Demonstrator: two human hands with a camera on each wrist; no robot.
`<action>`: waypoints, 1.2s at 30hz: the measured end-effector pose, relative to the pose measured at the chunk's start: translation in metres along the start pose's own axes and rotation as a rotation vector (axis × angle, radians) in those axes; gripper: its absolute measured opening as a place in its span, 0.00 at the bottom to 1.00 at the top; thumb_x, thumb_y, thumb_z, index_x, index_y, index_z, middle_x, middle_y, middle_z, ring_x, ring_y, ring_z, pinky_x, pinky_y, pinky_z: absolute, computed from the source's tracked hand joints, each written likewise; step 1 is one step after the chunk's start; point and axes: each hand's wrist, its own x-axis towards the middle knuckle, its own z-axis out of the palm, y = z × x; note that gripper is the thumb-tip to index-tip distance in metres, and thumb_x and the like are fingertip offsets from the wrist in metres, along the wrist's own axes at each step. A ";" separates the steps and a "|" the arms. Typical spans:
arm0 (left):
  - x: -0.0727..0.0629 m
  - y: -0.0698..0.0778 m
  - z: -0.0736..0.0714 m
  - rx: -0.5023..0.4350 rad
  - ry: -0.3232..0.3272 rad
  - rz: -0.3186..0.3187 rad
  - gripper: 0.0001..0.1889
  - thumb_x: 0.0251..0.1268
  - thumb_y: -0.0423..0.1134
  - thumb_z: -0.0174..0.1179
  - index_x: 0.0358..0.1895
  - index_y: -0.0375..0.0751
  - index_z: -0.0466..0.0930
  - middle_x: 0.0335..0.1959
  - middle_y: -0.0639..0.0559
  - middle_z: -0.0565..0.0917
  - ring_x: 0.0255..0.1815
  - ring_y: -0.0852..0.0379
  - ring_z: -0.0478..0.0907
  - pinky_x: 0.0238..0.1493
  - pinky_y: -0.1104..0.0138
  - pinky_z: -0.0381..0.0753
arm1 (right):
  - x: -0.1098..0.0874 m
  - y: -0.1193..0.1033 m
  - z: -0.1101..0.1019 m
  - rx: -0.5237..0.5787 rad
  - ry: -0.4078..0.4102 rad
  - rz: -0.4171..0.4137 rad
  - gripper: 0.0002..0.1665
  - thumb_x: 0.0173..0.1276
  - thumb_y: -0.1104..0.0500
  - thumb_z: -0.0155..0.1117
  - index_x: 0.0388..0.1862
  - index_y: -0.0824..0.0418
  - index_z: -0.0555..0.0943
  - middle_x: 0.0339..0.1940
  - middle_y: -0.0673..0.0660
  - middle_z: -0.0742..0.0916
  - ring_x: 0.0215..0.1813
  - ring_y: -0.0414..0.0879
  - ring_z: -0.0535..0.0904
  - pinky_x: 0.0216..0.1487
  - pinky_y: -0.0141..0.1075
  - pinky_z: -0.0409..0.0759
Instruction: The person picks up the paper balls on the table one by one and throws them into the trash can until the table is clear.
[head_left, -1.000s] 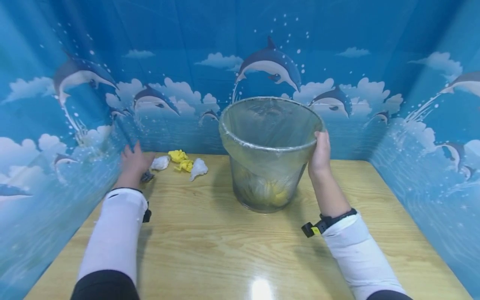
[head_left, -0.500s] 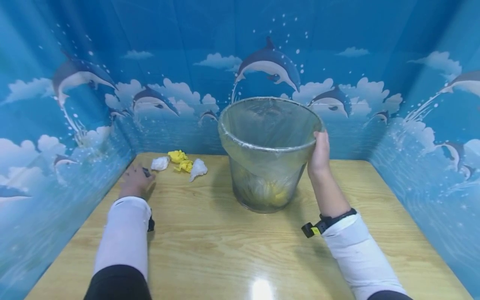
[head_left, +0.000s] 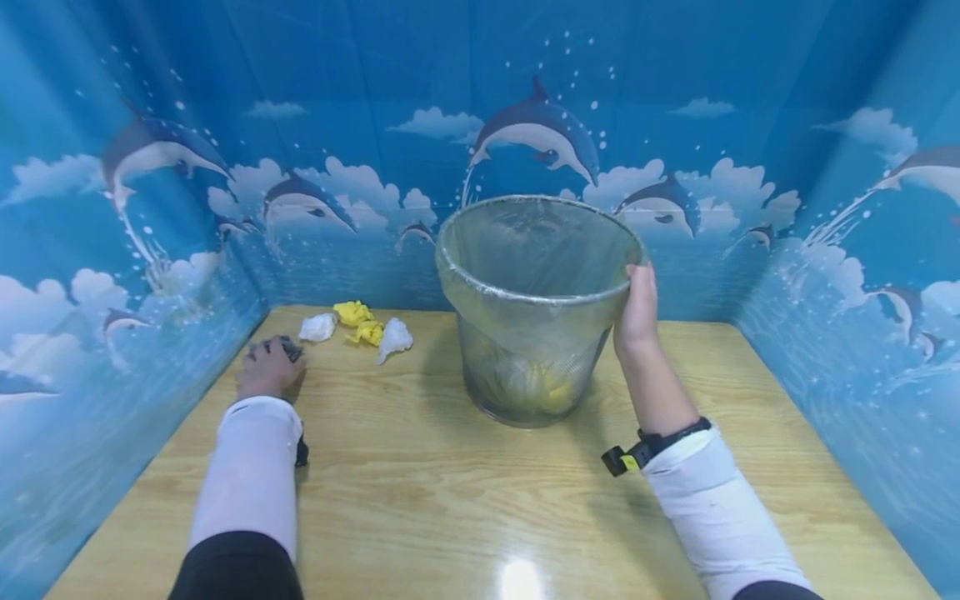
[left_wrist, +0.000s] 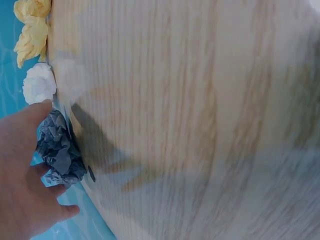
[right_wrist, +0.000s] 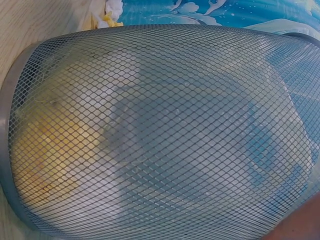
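At the table's far left, my left hand [head_left: 264, 365] holds a dark grey crumpled paper ball [left_wrist: 61, 147], its thumb on one side and fingers on the other. The ball's top shows past the fingers in the head view. My right hand [head_left: 639, 310] grips the rim of a wire mesh wastebasket [head_left: 536, 358] from the right, thumb at the rim and fingers mostly hidden behind the side. A clear plastic liner [head_left: 540, 250] is folded over the rim. Yellow and white crumpled paper [right_wrist: 55, 150] shows through the mesh near the base.
Beside the left hand lie a white crumpled ball [head_left: 318, 327], two yellow ones [head_left: 352, 313] and another white one [head_left: 394, 340]. The wooden table [head_left: 420, 483] meets blue dolphin-print curtains [head_left: 360, 125] at the back and both sides.
My left hand has come down onto the dark grey paper ball, and its fingers have closed round it. The right hand and the wastebasket have stayed in place.
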 end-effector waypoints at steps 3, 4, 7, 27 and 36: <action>0.002 -0.001 -0.001 0.011 0.003 0.006 0.40 0.73 0.51 0.42 0.74 0.25 0.39 0.69 0.17 0.43 0.69 0.20 0.43 0.65 0.32 0.53 | 0.000 -0.001 0.001 0.014 0.005 -0.007 0.33 0.68 0.56 0.34 0.73 0.62 0.58 0.66 0.59 0.66 0.63 0.49 0.62 0.70 0.43 0.59; 0.003 -0.001 -0.002 0.012 0.004 0.009 0.40 0.73 0.51 0.42 0.74 0.25 0.38 0.69 0.17 0.43 0.69 0.20 0.44 0.65 0.32 0.53 | 0.001 -0.001 0.001 0.014 0.003 -0.008 0.33 0.68 0.56 0.34 0.73 0.62 0.58 0.67 0.59 0.66 0.63 0.49 0.62 0.71 0.43 0.59; 0.003 -0.001 -0.003 0.011 0.012 0.011 0.41 0.73 0.51 0.42 0.75 0.25 0.36 0.69 0.18 0.43 0.68 0.19 0.45 0.66 0.33 0.54 | 0.001 -0.002 0.001 0.003 -0.004 0.007 0.34 0.69 0.56 0.34 0.75 0.60 0.56 0.70 0.57 0.64 0.66 0.48 0.60 0.71 0.40 0.58; 0.002 0.001 0.003 0.050 0.018 0.035 0.36 0.73 0.51 0.46 0.70 0.24 0.53 0.66 0.21 0.54 0.64 0.20 0.54 0.61 0.35 0.63 | 0.000 -0.001 0.000 0.005 -0.006 0.008 0.34 0.69 0.56 0.34 0.75 0.60 0.55 0.71 0.58 0.63 0.70 0.50 0.59 0.73 0.41 0.57; 0.004 0.004 0.005 -0.018 0.006 0.066 0.38 0.67 0.54 0.54 0.69 0.26 0.57 0.64 0.19 0.58 0.62 0.18 0.56 0.62 0.35 0.63 | 0.000 0.000 0.000 0.003 -0.004 -0.001 0.33 0.69 0.56 0.33 0.73 0.60 0.57 0.67 0.56 0.65 0.66 0.48 0.60 0.70 0.39 0.58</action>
